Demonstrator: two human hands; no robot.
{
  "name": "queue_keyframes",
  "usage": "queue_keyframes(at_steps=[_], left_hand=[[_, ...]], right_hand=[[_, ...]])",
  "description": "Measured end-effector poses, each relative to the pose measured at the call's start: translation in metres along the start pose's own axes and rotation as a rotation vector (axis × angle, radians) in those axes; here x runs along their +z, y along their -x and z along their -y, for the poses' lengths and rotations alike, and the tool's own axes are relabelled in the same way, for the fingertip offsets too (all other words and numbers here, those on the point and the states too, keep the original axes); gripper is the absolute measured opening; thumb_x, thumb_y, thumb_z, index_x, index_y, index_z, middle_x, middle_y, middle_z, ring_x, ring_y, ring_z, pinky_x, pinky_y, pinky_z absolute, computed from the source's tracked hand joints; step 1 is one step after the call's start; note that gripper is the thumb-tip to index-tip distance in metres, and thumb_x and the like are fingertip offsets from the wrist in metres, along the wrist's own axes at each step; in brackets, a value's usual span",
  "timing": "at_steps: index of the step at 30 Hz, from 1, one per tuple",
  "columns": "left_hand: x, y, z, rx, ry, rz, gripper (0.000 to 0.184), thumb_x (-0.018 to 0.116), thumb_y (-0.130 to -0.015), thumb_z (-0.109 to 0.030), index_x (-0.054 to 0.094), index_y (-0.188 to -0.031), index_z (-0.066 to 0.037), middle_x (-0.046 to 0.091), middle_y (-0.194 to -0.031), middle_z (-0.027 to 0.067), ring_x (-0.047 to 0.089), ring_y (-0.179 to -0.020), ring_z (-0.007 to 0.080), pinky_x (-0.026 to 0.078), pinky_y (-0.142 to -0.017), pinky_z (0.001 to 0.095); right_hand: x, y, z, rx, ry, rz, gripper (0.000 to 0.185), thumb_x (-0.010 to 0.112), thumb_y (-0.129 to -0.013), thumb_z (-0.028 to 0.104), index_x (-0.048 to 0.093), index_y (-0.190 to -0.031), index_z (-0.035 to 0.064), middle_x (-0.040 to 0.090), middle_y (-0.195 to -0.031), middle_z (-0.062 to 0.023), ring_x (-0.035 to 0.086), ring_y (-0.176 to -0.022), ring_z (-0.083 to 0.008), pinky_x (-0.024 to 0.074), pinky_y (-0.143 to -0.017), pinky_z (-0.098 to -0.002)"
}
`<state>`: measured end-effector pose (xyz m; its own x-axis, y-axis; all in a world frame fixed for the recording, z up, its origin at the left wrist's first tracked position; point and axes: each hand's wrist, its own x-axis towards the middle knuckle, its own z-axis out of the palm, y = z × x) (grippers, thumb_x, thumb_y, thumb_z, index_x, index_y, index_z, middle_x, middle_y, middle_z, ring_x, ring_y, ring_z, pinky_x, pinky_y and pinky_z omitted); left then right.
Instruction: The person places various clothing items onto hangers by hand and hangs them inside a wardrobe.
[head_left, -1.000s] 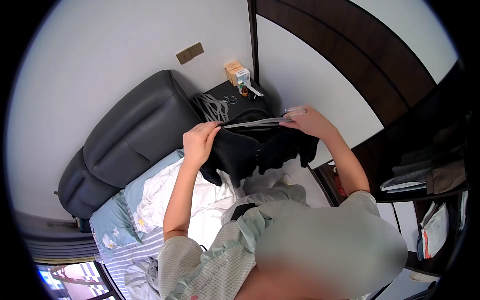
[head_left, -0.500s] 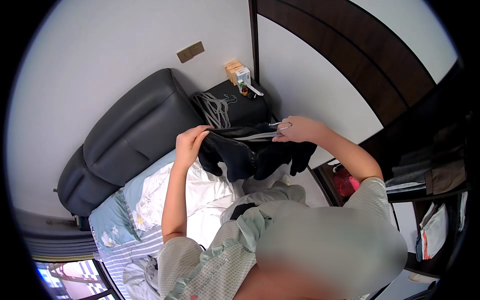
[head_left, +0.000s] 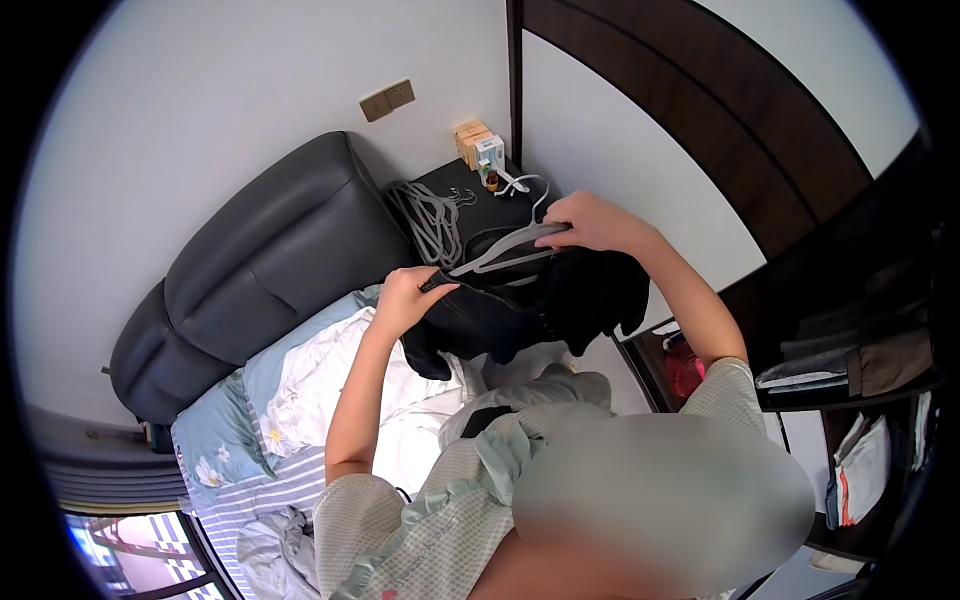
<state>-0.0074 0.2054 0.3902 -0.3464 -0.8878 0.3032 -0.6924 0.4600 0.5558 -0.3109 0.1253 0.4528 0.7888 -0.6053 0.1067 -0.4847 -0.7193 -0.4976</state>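
Note:
A black garment (head_left: 490, 325), perhaps a jacket, hangs between my hands in front of the nightstand. My left hand (head_left: 405, 300) pinches its upper edge at the left. In my right hand (head_left: 585, 222) is a grey clothes hanger (head_left: 510, 240), gripped near its right shoulder. The hanger slants across the garment's opening, its left end close to my left fingers, and its pale hook points up above the bar. How far the hanger sits inside the garment is partly hidden by the cloth.
Several grey hangers (head_left: 432, 222) lie on the black nightstand (head_left: 452, 182) beside small boxes (head_left: 478, 145) and a little bottle. At left stands a bed with a dark padded headboard (head_left: 265, 260) and white bedding (head_left: 325, 375). Folded clothes fill wardrobe shelves (head_left: 830, 395) at right.
My right hand has risen slightly and now grips the hanger's bar instead of near its hook. The hanger has tilted, hook up. My left hand has lowered and moved right with the garment's edge.

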Motion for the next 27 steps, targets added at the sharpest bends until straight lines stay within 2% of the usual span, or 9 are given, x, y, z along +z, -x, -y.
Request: queue_keyframes(at_steps=[2,5,8,11,14,17,19,23,27], left_hand=[[0.005,0.002,-0.005,0.0,0.055,-0.049,0.029,0.07,-0.073,-0.022,0.056,-0.067,0.002,0.052,-0.059,0.0186,0.049,-0.053,0.0367,0.039,-0.048,0.036],[0.005,0.004,-0.005,-0.006,0.037,-0.117,0.029,0.07,-0.074,-0.022,0.056,-0.069,0.003,0.051,-0.057,0.0187,0.048,-0.05,0.0354,0.038,-0.046,0.0346],[0.002,0.004,-0.008,-0.027,0.002,-0.142,0.029,0.071,-0.073,-0.022,0.056,-0.069,0.003,0.05,-0.057,0.019,0.047,-0.049,0.0348,0.038,-0.046,0.034],[-0.004,0.004,-0.012,-0.027,-0.003,-0.154,0.028,0.071,-0.072,-0.021,0.057,-0.07,0.004,0.05,-0.057,0.0192,0.045,-0.049,0.0345,0.037,-0.046,0.0331],[-0.01,0.01,-0.007,-0.029,0.041,-0.137,0.027,0.071,-0.072,-0.018,0.057,-0.071,0.004,0.05,-0.057,0.0185,0.042,-0.047,0.0315,0.037,-0.046,0.0313],[-0.018,0.016,-0.006,-0.043,0.101,-0.128,0.024,0.071,-0.072,-0.015,0.057,-0.072,0.005,0.05,-0.056,0.0171,0.039,-0.045,0.0245,0.037,-0.047,0.0291],[-0.023,0.019,-0.004,-0.059,0.13,-0.122,0.019,0.07,-0.073,-0.01,0.057,-0.073,0.005,0.05,-0.055,0.0143,0.036,-0.046,0.0156,0.036,-0.048,0.0261],[-0.024,0.021,0.005,-0.151,0.233,-0.167,0.016,0.067,-0.076,-0.01,0.059,-0.077,0.004,0.054,-0.056,0.0118,0.04,-0.048,0.0127,0.039,-0.05,0.0253],[-0.03,0.026,0.009,-0.127,0.225,-0.202,0.016,0.064,-0.079,-0.012,0.059,-0.08,0.004,0.054,-0.057,0.0122,0.043,-0.05,0.012,0.04,-0.052,0.0258]], right_hand=[[-0.004,0.004,0.0,-0.016,0.031,-0.097,0.025,0.065,-0.075,0.029,0.062,-0.073,0.0043,0.057,-0.064,-0.0123,0.056,-0.065,-0.0293,0.0427,-0.059,-0.0364],[-0.008,0.019,-0.019,0.01,0.166,-0.187,0.017,0.065,-0.069,0.018,0.064,-0.08,0.0062,0.059,-0.075,-0.0106,0.057,-0.071,-0.0271,0.0439,-0.061,-0.0361],[-0.023,0.039,0.0,0.285,0.422,-0.206,0.022,0.061,-0.066,0.006,0.065,-0.088,0.0063,0.059,-0.085,-0.0064,0.055,-0.071,-0.0221,0.0442,-0.063,-0.0323],[-0.021,0.053,0.006,0.325,-0.118,-0.235,0.034,0.061,-0.068,0.007,0.064,-0.101,0.0093,0.058,-0.099,-0.0042,0.057,-0.083,-0.0191,0.0447,-0.072,-0.0291],[-0.007,0.074,-0.038,0.128,-0.327,-0.693,0.038,0.062,-0.074,0.01,0.06,-0.112,0.0124,0.056,-0.106,-0.0051,0.055,-0.091,-0.0157,0.0409,-0.081,-0.0247],[0.023,0.085,-0.07,0.311,-0.346,-0.833,0.027,0.057,-0.084,0.015,0.06,-0.11,0.0082,0.055,-0.112,-0.007,0.053,-0.099,-0.0167,0.0372,-0.087,-0.0249],[0.06,0.086,-0.093,0.334,-0.465,-0.861,0.025,0.052,-0.088,0.018,0.059,-0.108,0.0047,0.058,-0.107,-0.0091,0.055,-0.095,-0.0201,0.0393,-0.085,-0.0276],[0.098,0.085,-0.118,0.461,-0.371,-0.868,0.028,0.046,-0.092,0.021,0.058,-0.101,-0.0023,0.061,-0.09,-0.015,0.057,-0.085,-0.0233,0.0429,-0.079,-0.031],[0.076,0.075,-0.124,0.428,-0.12,-1.286,0.03,0.043,-0.093,0.02,0.053,-0.081,-0.0047,0.054,-0.069,-0.0066,0.048,-0.068,-0.0138,0.0411,-0.066,-0.0299]])
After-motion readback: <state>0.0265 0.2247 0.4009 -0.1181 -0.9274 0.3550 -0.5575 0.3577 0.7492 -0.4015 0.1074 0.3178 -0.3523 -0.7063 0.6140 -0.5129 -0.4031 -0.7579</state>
